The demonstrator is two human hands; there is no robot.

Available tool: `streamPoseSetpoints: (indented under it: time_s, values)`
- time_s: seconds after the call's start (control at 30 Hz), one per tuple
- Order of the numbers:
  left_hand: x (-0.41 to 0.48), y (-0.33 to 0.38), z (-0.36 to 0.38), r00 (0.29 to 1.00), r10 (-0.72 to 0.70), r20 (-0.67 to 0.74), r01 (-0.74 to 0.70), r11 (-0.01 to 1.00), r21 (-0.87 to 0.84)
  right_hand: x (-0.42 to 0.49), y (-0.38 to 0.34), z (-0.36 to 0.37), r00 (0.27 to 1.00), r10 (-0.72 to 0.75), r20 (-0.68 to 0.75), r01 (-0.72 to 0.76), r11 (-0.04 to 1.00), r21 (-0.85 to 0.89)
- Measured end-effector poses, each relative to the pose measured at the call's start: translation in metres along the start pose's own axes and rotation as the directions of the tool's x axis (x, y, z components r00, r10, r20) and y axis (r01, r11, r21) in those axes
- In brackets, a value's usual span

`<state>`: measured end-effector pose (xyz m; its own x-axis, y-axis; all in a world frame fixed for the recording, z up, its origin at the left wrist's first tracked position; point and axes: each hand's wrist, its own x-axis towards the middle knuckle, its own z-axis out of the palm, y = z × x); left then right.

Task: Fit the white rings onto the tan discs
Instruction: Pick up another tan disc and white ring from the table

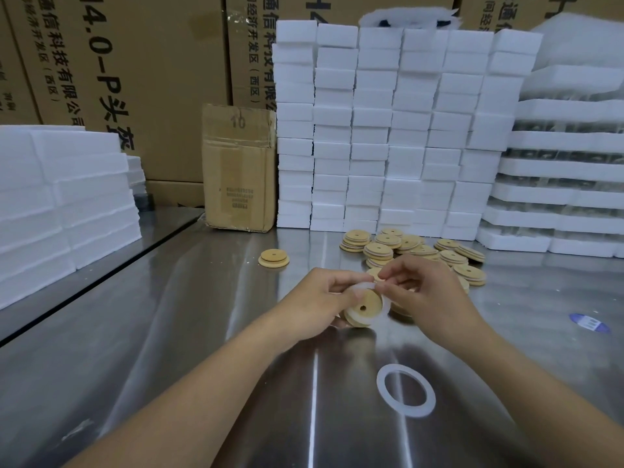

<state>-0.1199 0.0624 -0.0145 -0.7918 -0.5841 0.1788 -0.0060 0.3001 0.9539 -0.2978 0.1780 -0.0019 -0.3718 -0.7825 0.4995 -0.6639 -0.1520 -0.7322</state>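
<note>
Pinching a white ring in my right hand over the tan disc gripped by my left hand, above the steel table; spare ring nearer me, disc pile beyond.

- "10" is marked on the small cardboard box.
- "4.0-P头灰" is printed large on the tall left carton, beside "信科技有限公" and "经济开发区(西区)".
- "开发区(西区)" is seen on the neighbouring carton.
- The print on the blue label cannot be read.
</note>
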Motion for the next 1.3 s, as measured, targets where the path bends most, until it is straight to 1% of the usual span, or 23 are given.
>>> streamPoseSetpoints:
  time_s: [0.1,0.2,0.33,0.43,0.5,0.57,0.7,0.8,0.87,0.93,1.07,1.13,1.3]
  values:
    - [0.002,-0.002,-0.002,0.999,0.018,-0.03,-0.016,0.998,0.067,0.002,0.005,0.0,0.999,0.023,0.044,-0.023,1.0,-0.002]
    - [0.004,-0.003,-0.005,0.998,0.045,-0.033,-0.041,0.993,0.107,0.004,0.007,-0.004,0.994,0.036,0.101,-0.04,0.998,0.045]
    - [0.007,-0.007,-0.006,0.998,0.057,-0.027,-0.054,0.991,0.124,0.003,0.008,-0.012,0.972,0.075,0.221,-0.094,0.992,0.08]
    - [0.009,-0.007,-0.002,0.996,0.082,-0.031,-0.075,0.982,0.175,0.001,0.009,-0.017,0.957,0.11,0.27,-0.139,0.986,0.092]
    - [0.009,-0.007,-0.001,0.996,0.083,-0.034,-0.075,0.98,0.184,0.0,0.008,-0.016,0.965,0.088,0.248,-0.112,0.99,0.082]
    - [0.008,-0.009,-0.003,0.996,0.083,-0.036,-0.076,0.981,0.178,-0.001,0.006,-0.012,0.982,0.039,0.186,-0.049,0.998,0.049]
    - [0.006,-0.008,-0.006,0.995,0.096,-0.013,-0.093,0.984,0.15,-0.003,0.001,-0.002,0.993,-0.073,0.094,0.083,0.991,-0.104]
    - [0.003,-0.007,-0.007,0.998,0.068,0.02,-0.07,0.988,0.135,-0.005,-0.006,0.003,0.989,-0.15,0.001,0.149,0.983,-0.104]
    - [0.003,-0.007,-0.007,0.997,0.065,0.033,-0.069,0.989,0.13,-0.006,-0.008,0.006,0.984,-0.176,-0.037,0.169,0.976,-0.139]
    - [0.003,-0.007,-0.008,0.997,0.071,0.026,-0.073,0.991,0.109,-0.005,-0.007,0.005,0.989,-0.145,-0.01,0.141,0.975,-0.173]
    - [0.003,-0.006,-0.011,0.999,0.044,-0.006,-0.044,0.999,-0.003,-0.002,-0.003,0.0,0.99,-0.037,0.133,0.069,0.968,-0.243]
    - [0.002,-0.005,-0.01,1.0,0.025,-0.008,-0.025,0.999,-0.033,-0.001,-0.002,-0.002,0.984,-0.009,0.176,0.047,0.976,-0.211]
    - [0.002,-0.003,-0.007,0.998,0.036,-0.044,-0.036,0.999,0.0,0.002,0.001,-0.011,0.968,0.056,0.244,-0.044,0.997,-0.056]
